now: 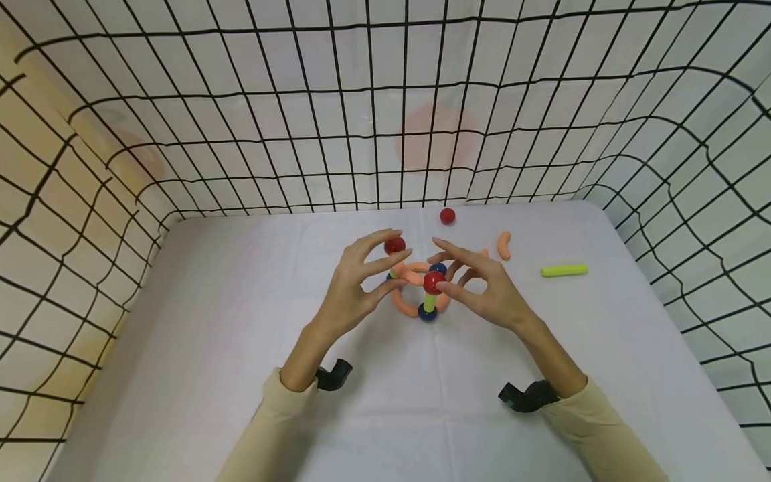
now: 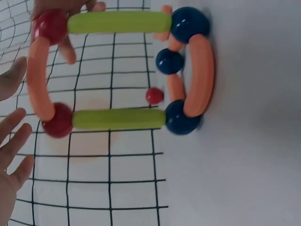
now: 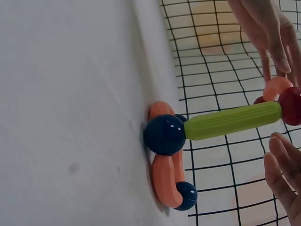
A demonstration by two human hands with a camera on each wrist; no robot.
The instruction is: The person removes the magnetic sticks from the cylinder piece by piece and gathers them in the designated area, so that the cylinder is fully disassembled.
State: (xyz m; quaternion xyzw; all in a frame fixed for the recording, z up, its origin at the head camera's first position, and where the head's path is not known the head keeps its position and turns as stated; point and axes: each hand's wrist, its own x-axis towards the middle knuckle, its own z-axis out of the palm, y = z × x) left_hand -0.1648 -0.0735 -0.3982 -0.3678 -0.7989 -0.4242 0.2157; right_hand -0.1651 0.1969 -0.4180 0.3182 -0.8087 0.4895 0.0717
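A frame of magnetic rods and balls stands on the table. Its base is a ring of orange curved rods and blue balls. Two green rods rise from blue balls, each topped by a red ball. Another orange curved rod links the red balls. My left hand is beside the farther red ball, fingers spread and slightly bent. Beside the nearer one is my right hand, thumb and fingers parted; in the right wrist view its fingers are apart from the ball.
A loose red ball lies toward the table's far edge. To the right are a loose orange curved rod and a green rod. Black wire mesh walls the white table at the back and both sides.
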